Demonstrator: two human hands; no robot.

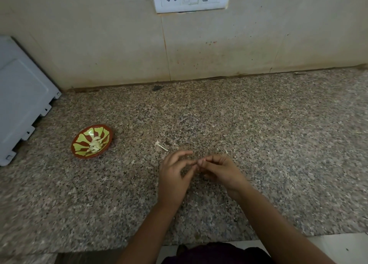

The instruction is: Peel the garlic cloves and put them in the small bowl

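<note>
**Bare Arms Above Dark Clothing**

Both of the person's arms are uncovered as far up as the view reaches; the slim, smooth left forearm [147,230] and the matching right forearm [278,220] each narrow gently toward the wrist; the left hand [175,170] and the right hand [221,170] are bare, with slender fingers rounded at the tips; blur hides the nails and finer lines; between the arms at the bottom edge shows a dark purplish-black cloth garment [215,253], its upper edge rumpled and uneven; its cut cannot be told.
</note>
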